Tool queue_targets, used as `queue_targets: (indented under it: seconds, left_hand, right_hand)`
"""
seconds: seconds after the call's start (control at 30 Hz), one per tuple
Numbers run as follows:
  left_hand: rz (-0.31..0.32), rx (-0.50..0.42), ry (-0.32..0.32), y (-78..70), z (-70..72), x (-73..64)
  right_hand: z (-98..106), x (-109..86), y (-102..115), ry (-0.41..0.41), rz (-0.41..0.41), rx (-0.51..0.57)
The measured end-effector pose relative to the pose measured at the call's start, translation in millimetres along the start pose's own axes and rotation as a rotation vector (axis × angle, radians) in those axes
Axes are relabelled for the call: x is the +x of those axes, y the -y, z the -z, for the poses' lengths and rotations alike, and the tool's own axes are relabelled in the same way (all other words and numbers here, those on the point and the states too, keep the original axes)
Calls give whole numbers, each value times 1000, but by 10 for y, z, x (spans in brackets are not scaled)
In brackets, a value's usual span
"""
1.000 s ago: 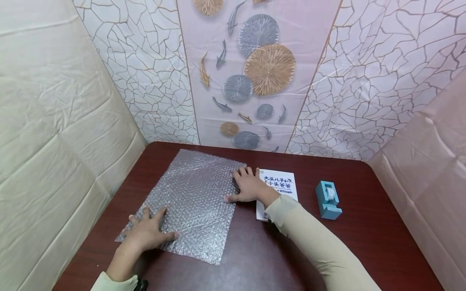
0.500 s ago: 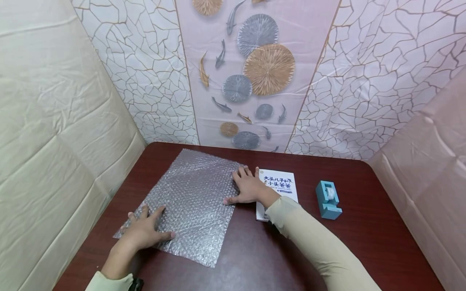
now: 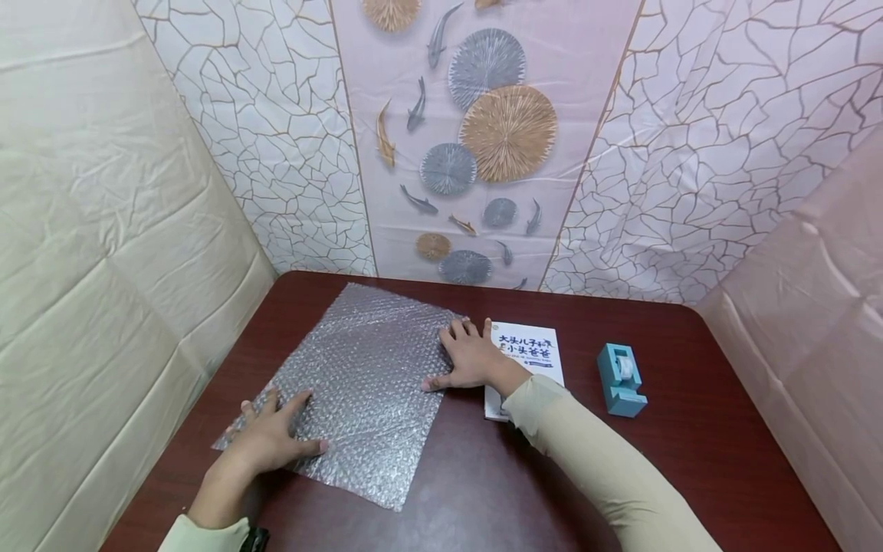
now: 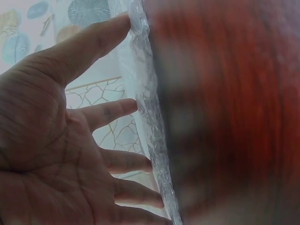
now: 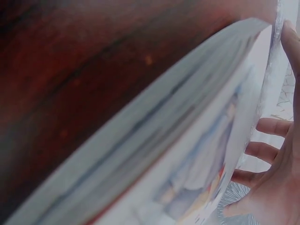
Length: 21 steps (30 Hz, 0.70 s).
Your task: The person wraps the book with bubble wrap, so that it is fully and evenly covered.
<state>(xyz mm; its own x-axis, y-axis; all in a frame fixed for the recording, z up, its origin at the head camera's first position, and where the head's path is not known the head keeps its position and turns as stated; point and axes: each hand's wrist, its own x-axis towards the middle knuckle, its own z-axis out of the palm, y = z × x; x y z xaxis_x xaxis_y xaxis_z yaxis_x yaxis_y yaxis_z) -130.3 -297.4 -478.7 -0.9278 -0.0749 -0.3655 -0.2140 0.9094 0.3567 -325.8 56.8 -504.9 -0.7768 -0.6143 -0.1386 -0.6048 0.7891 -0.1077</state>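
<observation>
A sheet of clear bubble wrap (image 3: 366, 376) lies flat and slanted on the left half of the table. My left hand (image 3: 269, 438) rests on its near left part with the fingers spread; in the left wrist view the fingertips (image 4: 131, 107) touch the sheet's surface. My right hand (image 3: 472, 356) lies spread on the sheet's right edge, its thumb pointing left. Beneath my right wrist, partly covered by it, is a white book (image 3: 527, 349) with blue Chinese lettering. The right wrist view shows the book's page edges (image 5: 154, 108) up close and blurred.
A teal tape dispenser (image 3: 621, 379) with a roll of tape stands right of the book. The dark red-brown table (image 3: 497, 491) ends at a patterned cloth backdrop (image 3: 448, 215). Pale padded panels (image 3: 124, 307) flank both sides.
My left hand has slid slightly left and the near end of the bubble wrap has shifted left with it. My right hand has stayed almost in place. The book and dispenser have not moved.
</observation>
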Motion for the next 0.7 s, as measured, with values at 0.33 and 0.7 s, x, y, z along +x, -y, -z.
queue_targets:
  seconds: [0.33,0.7]
  left_hand:
    - [-3,-10,-26,18,6,-10]
    - [-23,-16,-54,62,-7,-20]
  right_hand:
    - [-14,-82,-58,16,27,30]
    - [-42,-135,-60,-37,-7,22]
